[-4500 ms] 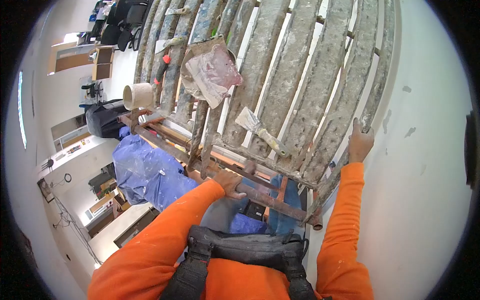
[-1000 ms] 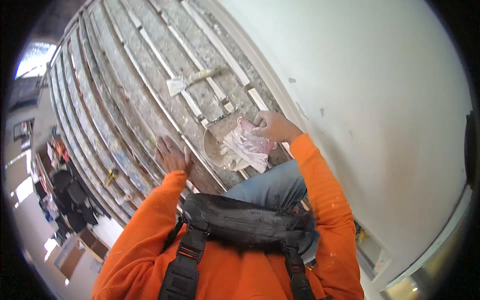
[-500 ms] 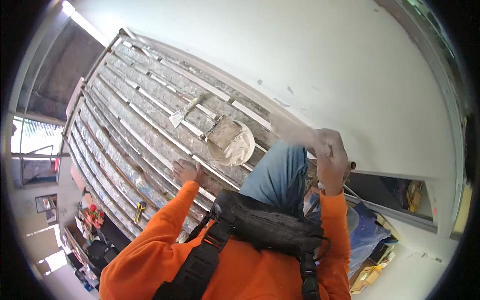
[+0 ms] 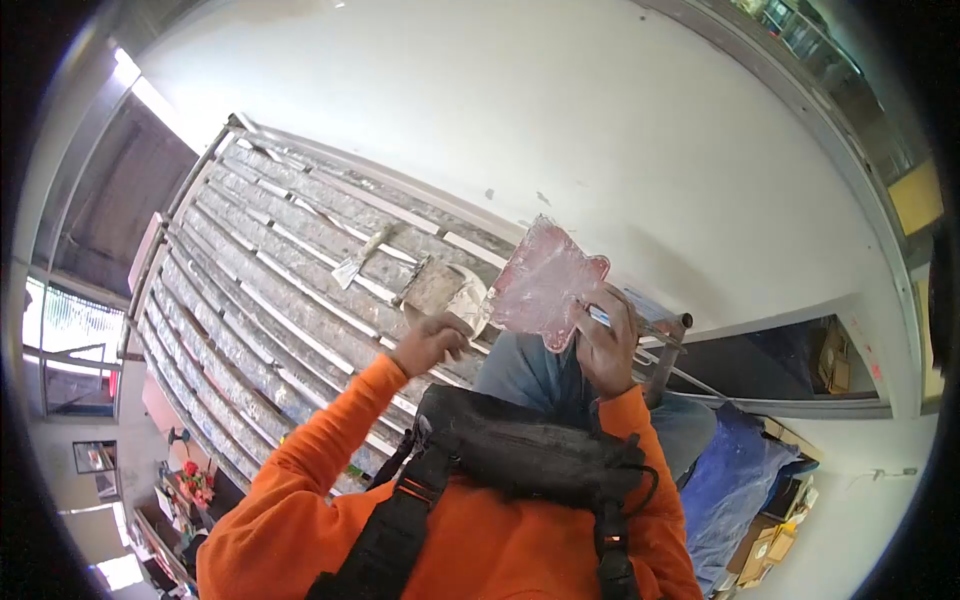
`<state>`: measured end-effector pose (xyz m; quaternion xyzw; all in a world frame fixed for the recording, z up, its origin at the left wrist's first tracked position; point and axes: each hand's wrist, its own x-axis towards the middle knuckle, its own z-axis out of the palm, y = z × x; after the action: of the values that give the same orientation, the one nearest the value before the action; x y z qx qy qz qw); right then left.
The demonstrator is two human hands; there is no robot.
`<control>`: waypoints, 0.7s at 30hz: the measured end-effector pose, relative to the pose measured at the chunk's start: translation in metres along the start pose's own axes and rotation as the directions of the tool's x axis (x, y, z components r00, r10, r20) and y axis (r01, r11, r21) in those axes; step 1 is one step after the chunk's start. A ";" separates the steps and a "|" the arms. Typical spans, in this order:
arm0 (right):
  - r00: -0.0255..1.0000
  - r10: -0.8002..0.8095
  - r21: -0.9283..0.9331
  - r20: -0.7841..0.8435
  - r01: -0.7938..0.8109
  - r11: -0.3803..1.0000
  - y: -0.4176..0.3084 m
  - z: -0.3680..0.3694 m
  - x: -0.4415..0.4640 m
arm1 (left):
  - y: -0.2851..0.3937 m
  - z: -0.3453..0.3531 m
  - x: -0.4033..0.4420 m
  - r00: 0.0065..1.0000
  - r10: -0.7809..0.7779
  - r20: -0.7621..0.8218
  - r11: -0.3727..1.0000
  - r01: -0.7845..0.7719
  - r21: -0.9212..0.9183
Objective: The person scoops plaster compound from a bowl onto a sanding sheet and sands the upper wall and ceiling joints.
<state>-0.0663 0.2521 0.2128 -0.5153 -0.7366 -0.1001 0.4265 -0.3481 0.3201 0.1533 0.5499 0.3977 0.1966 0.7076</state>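
Observation:
My right hand [image 4: 606, 340] grips a flat pinkish sheet [image 4: 548, 280] by its lower right edge. The sheet has an uneven outline and whitish smears, and stands tilted in front of the wall. My left hand [image 4: 435, 342] is closed at the lower side of a round white bucket [image 4: 484, 311]; what its fingers hold, if anything, is hidden. Whitish paste [image 4: 466, 300] shows inside the bucket, and a grey-brown flat scraper [image 4: 432, 285] lies across its rim. A second scraper [image 4: 348, 270] with a pale blade and a handle rests on the slats to the left.
Under the bucket is a paint-spattered slatted platform [image 4: 290, 290] with gaps between slats. A white wall [image 4: 480, 130] with grey patches runs along its far side. A metal pipe end [image 4: 684, 321] juts out at right. Blue plastic sheeting [image 4: 745, 480] lies lower right.
The pinkish sheet, blurred before, now shows clearly in my right hand, which has moved left and down. My left hand has lifted from flat on the slats to the bucket and closed.

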 end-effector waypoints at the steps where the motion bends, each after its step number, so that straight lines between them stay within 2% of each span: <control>1: 1.000 0.015 0.007 0.003 -0.015 1.000 -0.001 0.008 0.002 | -0.004 0.005 -0.005 1.000 -0.001 -0.012 1.000 0.001 -0.007; 2: 1.000 0.008 0.019 0.016 -0.008 1.000 -0.002 0.018 0.002 | -0.009 0.009 -0.011 0.998 0.030 -0.052 0.998 -0.033 -0.057; 4: 0.988 0.108 0.177 0.110 -0.127 0.976 -0.005 0.037 0.001 | -0.020 0.005 -0.023 0.993 0.047 -0.112 0.991 -0.060 -0.117; 5: 0.987 0.105 0.189 0.121 -0.127 0.974 -0.009 0.049 0.000 | -0.028 -0.002 -0.024 0.967 0.106 -0.230 0.994 -0.109 0.000; 6: 0.902 0.351 0.351 0.250 -0.422 0.836 -0.016 0.059 0.002 | -0.038 -0.010 -0.021 0.927 0.174 -0.333 0.982 -0.140 0.123; 7: 0.739 0.536 0.444 0.408 -0.674 0.590 -0.020 0.069 0.004 | -0.066 -0.027 -0.010 0.798 0.383 -0.465 0.868 -0.138 0.477; 8: 0.736 0.540 0.441 0.408 -0.677 0.590 -0.020 0.079 0.006 | -0.065 -0.045 0.000 0.712 0.408 -0.571 0.837 -0.043 0.545; 9: 0.665 0.574 0.523 0.478 -0.740 0.423 -0.018 0.088 0.005 | -0.068 -0.063 0.014 0.632 0.462 -0.622 0.758 0.082 0.647; 10: 0.594 0.588 0.584 0.550 -0.776 0.238 -0.016 0.097 0.001 | -0.081 -0.081 0.038 0.588 0.537 -0.605 0.678 0.125 0.724; 11: 0.592 0.591 0.584 0.548 -0.776 0.236 -0.002 0.115 -0.015 | -0.088 -0.096 0.059 0.544 0.614 -0.572 0.586 0.172 0.792; 12: 0.666 0.607 0.548 0.433 -0.730 0.409 0.017 0.138 -0.041 | -0.081 -0.104 0.073 0.551 0.614 -0.565 0.581 0.169 0.796; 13: 0.694 0.612 0.514 0.379 -0.708 0.485 0.016 0.139 -0.049 | -0.076 -0.105 0.086 0.754 0.429 -0.497 0.547 0.221 0.808; 14: 0.720 0.614 0.471 0.323 -0.685 0.556 0.016 0.139 -0.058 | -0.076 -0.103 0.091 0.893 0.198 -0.405 0.501 0.262 0.824; 15: 0.451 0.744 0.646 0.493 -0.762 0.033 0.004 0.125 -0.045 | -0.083 -0.105 0.092 0.897 0.196 -0.396 0.499 0.257 0.828; 16: 0.326 0.731 0.675 0.600 -0.697 -0.243 -0.001 0.118 -0.038 | -0.088 -0.111 0.095 0.873 0.320 -0.367 0.526 0.158 0.836; 17: 0.193 0.697 0.658 0.691 -0.566 -0.496 -0.005 0.111 -0.031 | -0.091 -0.118 0.096 0.836 0.438 -0.332 0.537 0.054 0.842; 18: 0.196 0.691 0.679 0.696 -0.495 -0.543 -0.009 0.107 -0.034 | -0.093 -0.122 0.088 0.846 0.430 -0.314 0.527 0.047 0.849; 19: 0.200 0.684 0.692 0.701 -0.422 -0.586 -0.012 0.105 -0.040 | -0.092 -0.124 0.074 0.875 0.338 -0.345 0.754 -0.033 0.655; 20: 0.190 0.689 0.694 0.700 -0.411 -0.591 -0.012 0.105 -0.051 | -0.093 -0.123 0.062 0.905 0.237 -0.352 0.915 -0.086 0.395; 21: 0.146 0.635 0.626 0.758 -0.436 -0.647 -0.009 0.109 -0.066 | -0.088 -0.117 0.047 0.910 0.229 -0.346 0.914 -0.079 0.399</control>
<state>-0.1240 0.2676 0.1000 -0.4121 0.0000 0.6623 0.6258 -0.4251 0.3983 0.0456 0.6557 0.5138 0.2773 0.4787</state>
